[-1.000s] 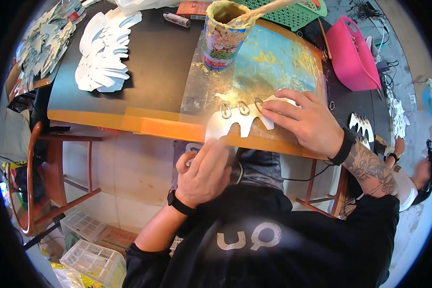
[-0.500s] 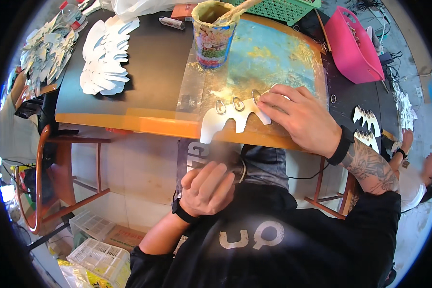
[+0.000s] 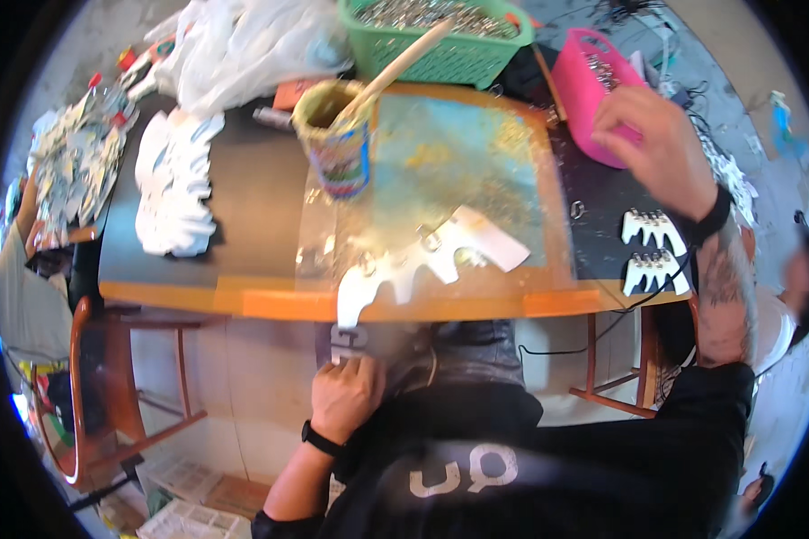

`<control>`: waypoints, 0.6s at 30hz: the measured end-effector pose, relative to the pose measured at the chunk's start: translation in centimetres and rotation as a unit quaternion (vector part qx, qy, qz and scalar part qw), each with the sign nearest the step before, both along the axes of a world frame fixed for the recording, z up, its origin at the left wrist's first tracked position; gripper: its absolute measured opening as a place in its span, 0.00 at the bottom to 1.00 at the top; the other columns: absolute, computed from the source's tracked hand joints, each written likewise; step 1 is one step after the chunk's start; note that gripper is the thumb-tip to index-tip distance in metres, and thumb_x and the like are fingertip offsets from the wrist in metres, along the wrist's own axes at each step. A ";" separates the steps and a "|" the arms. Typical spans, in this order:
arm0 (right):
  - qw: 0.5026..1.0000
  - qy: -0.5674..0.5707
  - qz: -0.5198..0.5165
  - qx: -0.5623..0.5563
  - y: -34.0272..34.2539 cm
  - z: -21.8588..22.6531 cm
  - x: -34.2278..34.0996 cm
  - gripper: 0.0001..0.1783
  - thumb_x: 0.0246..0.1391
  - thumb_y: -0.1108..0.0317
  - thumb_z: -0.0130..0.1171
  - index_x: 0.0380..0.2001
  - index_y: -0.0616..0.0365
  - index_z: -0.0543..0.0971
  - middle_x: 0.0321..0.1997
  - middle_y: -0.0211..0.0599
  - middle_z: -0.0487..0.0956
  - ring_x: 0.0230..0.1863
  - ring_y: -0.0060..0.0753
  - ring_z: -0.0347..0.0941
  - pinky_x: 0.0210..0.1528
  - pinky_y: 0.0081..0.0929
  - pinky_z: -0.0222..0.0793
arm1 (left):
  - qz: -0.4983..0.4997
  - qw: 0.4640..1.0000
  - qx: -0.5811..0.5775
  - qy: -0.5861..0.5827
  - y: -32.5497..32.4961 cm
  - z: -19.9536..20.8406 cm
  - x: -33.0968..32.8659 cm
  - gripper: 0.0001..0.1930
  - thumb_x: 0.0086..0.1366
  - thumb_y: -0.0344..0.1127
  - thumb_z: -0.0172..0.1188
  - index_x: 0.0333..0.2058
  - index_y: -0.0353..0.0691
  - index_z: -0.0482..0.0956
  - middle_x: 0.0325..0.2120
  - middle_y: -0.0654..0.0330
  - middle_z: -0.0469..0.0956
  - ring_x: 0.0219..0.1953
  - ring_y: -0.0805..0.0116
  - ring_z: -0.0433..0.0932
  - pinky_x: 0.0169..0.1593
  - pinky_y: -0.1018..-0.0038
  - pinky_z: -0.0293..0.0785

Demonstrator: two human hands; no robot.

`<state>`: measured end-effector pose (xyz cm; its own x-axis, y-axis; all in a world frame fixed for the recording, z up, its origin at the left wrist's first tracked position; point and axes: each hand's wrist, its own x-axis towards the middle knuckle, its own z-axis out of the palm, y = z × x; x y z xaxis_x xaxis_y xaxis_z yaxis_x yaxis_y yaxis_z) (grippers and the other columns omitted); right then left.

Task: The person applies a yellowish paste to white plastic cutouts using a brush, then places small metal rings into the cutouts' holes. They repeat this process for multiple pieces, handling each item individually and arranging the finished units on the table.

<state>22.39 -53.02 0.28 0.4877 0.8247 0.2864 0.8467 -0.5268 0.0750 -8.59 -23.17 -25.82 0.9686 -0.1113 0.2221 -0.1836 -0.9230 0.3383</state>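
Observation:
My right hand (image 3: 658, 148) is raised over the table's right side, in front of the pink basket (image 3: 571, 99) with small metal pieces in it. Its fingers are bent and loosely apart, and nothing shows between them. Low by my lap, my left hand (image 3: 346, 395) is curled closed below the table edge; what it may hold is hidden. Between them a white scalloped strip (image 3: 404, 277) lies at the table's front edge, untouched by either hand. Metal rings (image 3: 430, 237) sit on it, and its right end is a plain flap.
A tub (image 3: 342, 162) of yellowish paste holds a wooden stick (image 3: 409, 67). Behind it stand a green basket (image 3: 440, 58) of metal pieces and a white plastic bag (image 3: 252, 54). White pieces (image 3: 175, 184) are stacked left; ringed strips (image 3: 653, 271) lie right. A person (image 3: 773, 314) is at far right.
My right hand has left the white strip and moved up and right to the pink basket. My left hand has dropped slightly. The whole view has shifted.

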 end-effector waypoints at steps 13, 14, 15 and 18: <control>0.939 0.165 -0.238 -0.187 -10.2 -4.6 25.7 0.14 0.46 0.64 0.72 0.37 0.58 0.88 0.32 0.43 0.87 0.38 0.45 0.85 0.44 0.39 0.79 | 0.025 0.976 -0.030 0.212 2.1 -5.9 3.1 0.15 0.69 0.52 0.61 0.36 0.46 0.79 0.28 0.49 0.84 0.33 0.44 0.85 0.38 0.50 0.80; 0.915 0.221 -0.284 -0.183 -9.8 -5.4 26.3 0.15 0.45 0.64 0.73 0.37 0.58 0.88 0.33 0.44 0.87 0.38 0.45 0.85 0.44 0.39 0.79 | 0.039 0.974 -0.038 0.220 2.1 -5.3 2.8 0.15 0.68 0.52 0.61 0.36 0.47 0.79 0.27 0.48 0.84 0.32 0.44 0.85 0.38 0.50 0.80; 0.911 0.214 -0.291 -0.200 -9.4 -5.7 26.6 0.15 0.45 0.65 0.73 0.37 0.58 0.88 0.35 0.44 0.88 0.39 0.45 0.85 0.45 0.39 0.80 | 0.045 0.976 -0.046 0.210 2.1 -5.2 2.5 0.14 0.68 0.52 0.61 0.37 0.47 0.79 0.27 0.48 0.84 0.32 0.44 0.85 0.38 0.50 0.80; 0.901 0.163 -0.327 -0.232 -10.7 -6.8 27.0 0.14 0.46 0.65 0.71 0.36 0.60 0.88 0.37 0.49 0.88 0.43 0.51 0.85 0.46 0.43 0.80 | 0.052 0.977 -0.055 0.199 1.9 -6.0 2.7 0.15 0.68 0.52 0.61 0.37 0.47 0.80 0.28 0.49 0.85 0.32 0.44 0.85 0.39 0.49 0.80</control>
